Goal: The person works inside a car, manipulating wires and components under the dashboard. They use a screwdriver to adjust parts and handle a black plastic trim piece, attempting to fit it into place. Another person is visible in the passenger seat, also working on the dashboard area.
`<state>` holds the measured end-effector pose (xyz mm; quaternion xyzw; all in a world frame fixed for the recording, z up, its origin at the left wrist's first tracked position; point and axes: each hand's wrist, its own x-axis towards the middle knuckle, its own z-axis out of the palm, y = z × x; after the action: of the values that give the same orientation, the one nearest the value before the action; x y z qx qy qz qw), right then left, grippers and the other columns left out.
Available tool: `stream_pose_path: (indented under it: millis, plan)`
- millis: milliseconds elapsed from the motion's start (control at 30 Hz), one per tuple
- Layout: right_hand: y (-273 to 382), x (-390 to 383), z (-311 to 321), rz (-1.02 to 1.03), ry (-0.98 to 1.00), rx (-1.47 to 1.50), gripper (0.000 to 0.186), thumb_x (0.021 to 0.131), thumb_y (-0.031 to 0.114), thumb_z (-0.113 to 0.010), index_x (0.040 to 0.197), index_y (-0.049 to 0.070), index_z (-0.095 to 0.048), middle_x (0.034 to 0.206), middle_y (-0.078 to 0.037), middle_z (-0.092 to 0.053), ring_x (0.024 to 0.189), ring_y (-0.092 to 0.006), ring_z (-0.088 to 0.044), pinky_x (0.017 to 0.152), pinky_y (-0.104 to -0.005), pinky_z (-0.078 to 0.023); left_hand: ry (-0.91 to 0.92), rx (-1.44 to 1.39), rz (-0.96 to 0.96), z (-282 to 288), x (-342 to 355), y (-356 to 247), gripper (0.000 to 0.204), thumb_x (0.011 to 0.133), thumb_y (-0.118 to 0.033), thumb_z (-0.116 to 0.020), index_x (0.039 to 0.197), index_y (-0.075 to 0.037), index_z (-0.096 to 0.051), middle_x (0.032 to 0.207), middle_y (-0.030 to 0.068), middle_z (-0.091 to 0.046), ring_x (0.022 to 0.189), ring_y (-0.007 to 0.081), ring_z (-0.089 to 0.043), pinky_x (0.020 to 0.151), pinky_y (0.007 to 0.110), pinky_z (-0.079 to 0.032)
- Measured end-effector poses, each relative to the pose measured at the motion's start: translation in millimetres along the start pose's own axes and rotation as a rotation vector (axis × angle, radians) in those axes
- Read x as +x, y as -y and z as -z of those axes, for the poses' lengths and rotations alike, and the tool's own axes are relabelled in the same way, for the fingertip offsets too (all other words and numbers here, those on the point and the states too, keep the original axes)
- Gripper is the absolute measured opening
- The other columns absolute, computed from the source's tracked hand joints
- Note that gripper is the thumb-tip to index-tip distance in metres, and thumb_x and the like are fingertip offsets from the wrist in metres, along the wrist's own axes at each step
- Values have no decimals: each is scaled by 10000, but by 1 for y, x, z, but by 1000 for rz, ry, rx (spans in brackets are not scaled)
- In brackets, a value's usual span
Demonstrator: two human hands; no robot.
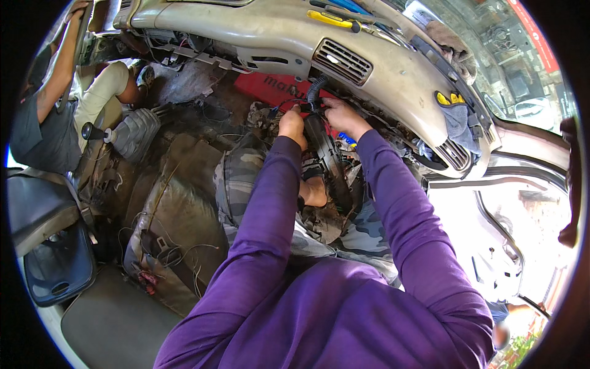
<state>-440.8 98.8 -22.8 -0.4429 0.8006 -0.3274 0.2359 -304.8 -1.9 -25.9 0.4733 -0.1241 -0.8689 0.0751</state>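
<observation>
Both my hands are at a black wiring harness (329, 160) below the beige dashboard (399, 80). My left hand (291, 128) has its fingers closed on the harness where corrugated conduit (316, 89) joins it. My right hand (344, 118) grips the same joint from the right, fingertips near a thin black piece across it. The harness's lower length hangs between my forearms, near my bare foot (314, 192). Behind my hands lies a red case (258, 86), with a small blue-and-yellow object (347, 140) under my right hand.
A co-worker (46, 135) sits at the left beside the gear lever (92, 130). A torn seat (172, 215) with loose wires is left of my legs. Yellow-handled tools (329, 18) and a grey glove (455, 123) rest on the dashboard. An open door (498, 258) is at right.
</observation>
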Motion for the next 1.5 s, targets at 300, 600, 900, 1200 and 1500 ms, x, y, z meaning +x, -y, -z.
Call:
stream_pose_path:
  millis: [300, 600, 900, 1200, 1500]
  plan:
    - [38, 35, 30, -245, 393, -199, 405, 807, 148, -590, 1181, -2, -630, 1035, -253, -695, 972, -349, -696, 872, -442, -539, -28, 185, -269, 6, 6, 0, 366, 909, -344, -585, 1132, -61, -652, 1096, 94, -690, 997, 257, -640, 896, 380, -465]
    - [41, -4, 33, -136, 59, -16, 467, 777, 326, -734, 1064, -42, -707, 1063, -269, -706, 1035, -384, -677, 900, -416, -514, 121, 275, -454, 6, -1, 1, 358, 842, -349, -694, 1068, -70, -693, 1000, 78, -689, 924, 229, -633, 815, 428, -497]
    - [50, -20, 44, -432, 129, 609, 683, 838, 224, -783, 1392, -40, -484, 1336, -170, -561, 1191, -278, -560, 927, -415, -503, 172, 316, -403, -9, -34, 3, 506, 829, -290, -753, 1220, 6, -630, 1142, 151, -674, 1037, 263, -623, 877, 433, -502]
    - [77, 24, 36, -403, 288, -8, 313, 735, 177, -702, 971, -29, -697, 928, -159, -677, 831, -258, -639, 658, -393, -509, 193, 219, -495, 2, 2, 12, 587, 885, -374, -691, 1308, 12, -561, 1349, 176, -586, 1226, 297, -545, 1036, 429, -394]
    - [115, 12, 20, -244, 183, -453, 385, 788, 225, -661, 1079, -18, -731, 1145, -261, -693, 1087, -360, -681, 926, -435, -544, 118, 407, -656, 7, -5, 6, 426, 946, -305, -620, 1176, 51, -665, 1211, 192, -669, 1118, 278, -610, 993, 394, -429]
